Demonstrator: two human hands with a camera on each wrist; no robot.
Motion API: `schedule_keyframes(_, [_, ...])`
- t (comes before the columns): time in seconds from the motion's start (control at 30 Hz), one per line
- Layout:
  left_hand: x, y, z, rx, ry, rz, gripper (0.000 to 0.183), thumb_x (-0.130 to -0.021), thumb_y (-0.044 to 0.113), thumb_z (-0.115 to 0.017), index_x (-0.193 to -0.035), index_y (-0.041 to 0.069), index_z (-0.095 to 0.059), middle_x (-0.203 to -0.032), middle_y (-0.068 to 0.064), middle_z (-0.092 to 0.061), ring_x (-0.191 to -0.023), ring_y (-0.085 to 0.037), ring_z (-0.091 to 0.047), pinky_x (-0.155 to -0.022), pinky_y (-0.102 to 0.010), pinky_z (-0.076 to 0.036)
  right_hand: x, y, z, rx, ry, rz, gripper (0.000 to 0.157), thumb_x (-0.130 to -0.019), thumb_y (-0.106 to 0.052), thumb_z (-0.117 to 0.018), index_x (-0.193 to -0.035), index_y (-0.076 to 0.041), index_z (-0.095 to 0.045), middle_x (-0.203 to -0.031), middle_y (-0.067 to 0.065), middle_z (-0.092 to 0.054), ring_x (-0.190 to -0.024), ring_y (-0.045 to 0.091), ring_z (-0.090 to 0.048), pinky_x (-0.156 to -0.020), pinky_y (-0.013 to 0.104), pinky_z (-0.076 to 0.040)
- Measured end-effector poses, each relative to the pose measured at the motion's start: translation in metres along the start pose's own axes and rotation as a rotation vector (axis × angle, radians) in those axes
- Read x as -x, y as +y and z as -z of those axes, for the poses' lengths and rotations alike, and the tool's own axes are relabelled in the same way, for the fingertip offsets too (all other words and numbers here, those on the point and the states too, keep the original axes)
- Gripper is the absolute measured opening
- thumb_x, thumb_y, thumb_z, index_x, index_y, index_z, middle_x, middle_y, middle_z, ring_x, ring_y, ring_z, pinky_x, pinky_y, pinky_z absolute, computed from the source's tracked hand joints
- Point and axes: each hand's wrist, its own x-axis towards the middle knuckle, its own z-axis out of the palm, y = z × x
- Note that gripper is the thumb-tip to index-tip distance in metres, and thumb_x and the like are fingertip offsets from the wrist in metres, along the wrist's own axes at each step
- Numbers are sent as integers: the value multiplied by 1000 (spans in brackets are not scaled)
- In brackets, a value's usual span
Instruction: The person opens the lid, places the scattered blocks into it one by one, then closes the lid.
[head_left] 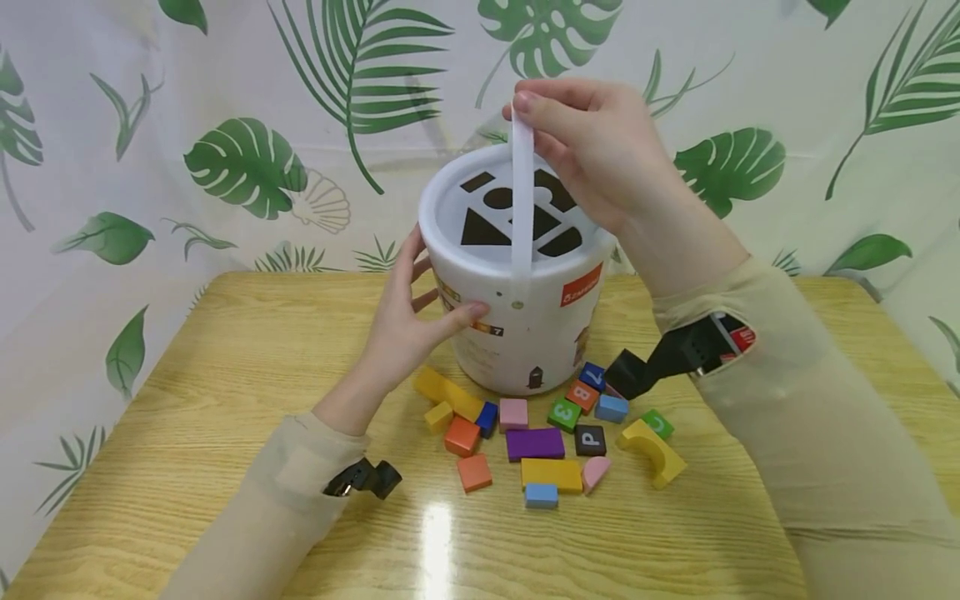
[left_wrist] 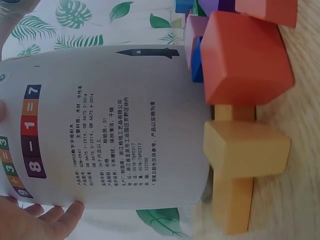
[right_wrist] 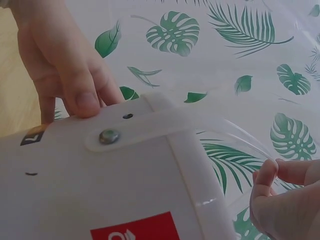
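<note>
A white lidded bucket point(head_left: 487, 350) stands on the table behind a scatter of toy blocks. Its lid point(head_left: 450, 221) has dark cut-out shapes. My left hand point(head_left: 405, 321) grips the bucket's left side, thumb on the front and fingers spread round the wall; the left wrist view shows fingertips point(left_wrist: 75, 210) against the printed side. Above the lid, my right hand point(head_left: 600, 137) pinches the raised white strap handle point(head_left: 522, 192) near its top. In the right wrist view the handle point(right_wrist: 150, 125) runs from a rivet on the wall to the thumb and fingers.
In front of the bucket lie a purple block point(head_left: 535, 444), a yellow arch block point(head_left: 652, 450), an orange block point(head_left: 474, 472) and several letter and number blocks. A leaf-patterned cloth point(head_left: 247, 75) hangs behind the wooden table point(head_left: 225, 375).
</note>
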Motion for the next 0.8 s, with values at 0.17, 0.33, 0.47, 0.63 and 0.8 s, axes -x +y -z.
schedule_keyframes(0.17, [1,1,12,-20,19,0,95,-80,16,-78,-153,14,-18,-152,0,-28,-131,-26,-35,-101,-50,-39,-4,1,-12,28,-18,12,33,-90,-5,-63,-121,5,-60,-122,14,-54,-113,24,-53,-91,23,-49])
schedule_keyframes(0.33, [3,6,29,-62,32,-21,94,-79,12,-77,-153,13,-18,-151,-1,-29,-129,-27,-37,-100,-52,-40,-9,5,-27,13,-42,37,31,-90,-1,-62,-120,8,-59,-118,14,-53,-111,26,-54,-91,24,-49])
schedule_keyframes(0.47, [7,10,45,-109,52,6,95,-79,9,-76,-153,14,-18,-151,-1,-29,-130,-27,-36,-101,-51,-39,-14,9,-43,27,-79,37,31,-91,0,-61,-121,8,-58,-117,14,-53,-109,25,-55,-90,23,-49])
schedule_keyframes(0.63, [13,10,65,-152,91,42,95,-79,12,-77,-153,18,-18,-150,-3,-28,-130,-28,-36,-101,-51,-40,-20,13,-66,76,-160,46,35,-91,-2,-61,-125,4,-56,-118,12,-55,-109,21,-55,-89,19,-48])
schedule_keyframes(0.8, [15,-4,89,-179,127,47,96,-78,15,-80,-152,28,-21,-148,2,-30,-130,-25,-37,-100,-52,-41,-28,18,-86,104,-212,57,40,-91,-2,-62,-130,2,-54,-117,11,-57,-108,19,-57,-88,17,-48])
